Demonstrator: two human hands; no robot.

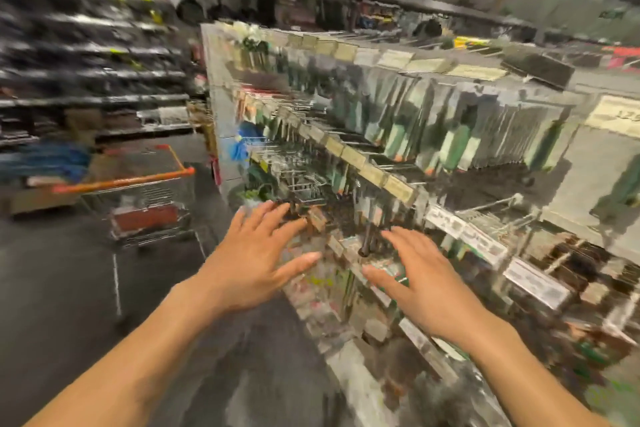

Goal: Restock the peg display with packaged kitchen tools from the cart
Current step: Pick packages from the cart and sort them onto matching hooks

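Peg display (216, 107), blurred by motion, with its hanging packaged kitchen tools (450, 146) and labels unreadable. Before its lower pegs hover the left hand (256, 260) and right hand (426, 288), fingers spread, holding nothing. An orange-handled cart (145, 191) stands left of the display.

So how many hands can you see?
2. The left hand is spread out in front of the peg display's lower rows; the right hand is just beside it, also spread. Both are empty.

Dim – heavy motion blur, blocky, edges warped
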